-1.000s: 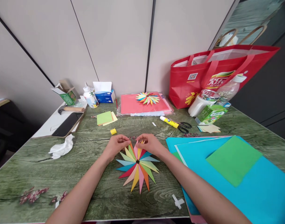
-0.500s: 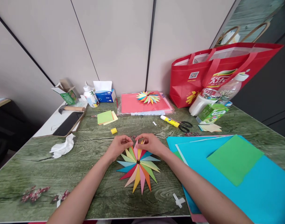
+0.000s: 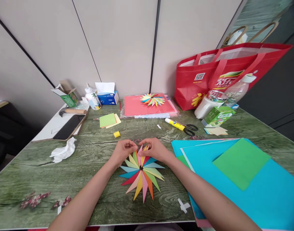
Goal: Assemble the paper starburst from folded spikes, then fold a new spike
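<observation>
A multicoloured folded-paper star [image 3: 143,183] with many pointed rays lies on the table in front of me. My left hand [image 3: 125,150] pinches an orange ray at its far side, between thumb and fingertips. Close beside it, my right hand [image 3: 154,150] is closed on the pink and yellow rays at the top of the star. The two sets of fingertips almost meet. My fingers partly hide the far rays.
Blue sheets [image 3: 197,160] with a green square [image 3: 242,163] lie at right. Further back are a glue stick [image 3: 174,124], scissors [image 3: 190,129], a second paper star [image 3: 151,99], a red bag [image 3: 192,83] and a yellow cap [image 3: 116,134]. Crumpled tissue [image 3: 64,150], a phone [image 3: 69,127] and a hammer [image 3: 73,111] are at left.
The star's near rays have swung slightly to the left and toward me. Both hands keep their grip at the far rays, nearly in place.
</observation>
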Motion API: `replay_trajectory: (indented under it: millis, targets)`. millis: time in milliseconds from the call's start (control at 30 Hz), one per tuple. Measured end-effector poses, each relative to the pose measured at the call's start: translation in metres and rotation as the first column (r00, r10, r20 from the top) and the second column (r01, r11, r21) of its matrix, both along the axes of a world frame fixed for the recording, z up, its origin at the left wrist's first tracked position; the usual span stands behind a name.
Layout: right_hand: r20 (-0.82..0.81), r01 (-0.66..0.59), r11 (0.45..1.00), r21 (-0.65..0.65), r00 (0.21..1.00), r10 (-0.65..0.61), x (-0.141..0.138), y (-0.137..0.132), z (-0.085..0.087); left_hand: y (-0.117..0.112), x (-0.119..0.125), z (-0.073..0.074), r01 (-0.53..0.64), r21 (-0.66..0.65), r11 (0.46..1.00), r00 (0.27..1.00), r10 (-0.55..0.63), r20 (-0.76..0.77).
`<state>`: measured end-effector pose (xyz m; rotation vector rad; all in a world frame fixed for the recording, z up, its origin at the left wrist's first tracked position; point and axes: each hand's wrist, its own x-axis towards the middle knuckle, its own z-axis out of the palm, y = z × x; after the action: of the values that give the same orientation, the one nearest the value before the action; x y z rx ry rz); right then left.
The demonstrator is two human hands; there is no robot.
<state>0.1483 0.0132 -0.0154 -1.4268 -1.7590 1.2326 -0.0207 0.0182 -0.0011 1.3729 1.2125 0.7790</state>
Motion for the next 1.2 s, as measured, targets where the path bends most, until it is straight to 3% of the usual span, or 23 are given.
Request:
replay_trajectory:
  millis: [233,367,500,633,833,1200]
  targets:
    - [-0.054,-0.017,1.000,-0.025,0.998,0.016,0.001,0.000,0.004,0.004,-0.005,-0.002,0.049,0.007,0.999,0.999,-0.049,0.005]
    - [-0.116,-0.013,0.999,-0.051,0.993,0.007,0.006,0.000,0.005,0.005,-0.008,0.001,0.035,-0.064,0.997,0.999,-0.032,0.042]
    - [-0.140,-0.011,1.000,-0.012,0.990,0.009,0.008,0.000,0.005,0.005,-0.008,0.000,0.052,-0.062,0.997,0.998,-0.049,0.044]
    - [-0.174,0.028,0.998,0.050,0.985,-0.019,0.006,0.003,0.005,0.004,-0.004,-0.001,0.016,-0.051,0.999,0.998,-0.013,0.058]
    - [-0.179,0.023,0.999,0.033,0.984,-0.017,-0.002,0.005,0.001,0.003,-0.002,-0.002,-0.035,-0.066,0.997,0.996,0.040,0.077]
    - [-0.196,0.042,0.999,0.008,0.980,-0.040,0.002,0.006,-0.001,0.007,-0.009,0.001,0.039,-0.095,0.995,0.995,-0.029,0.099]
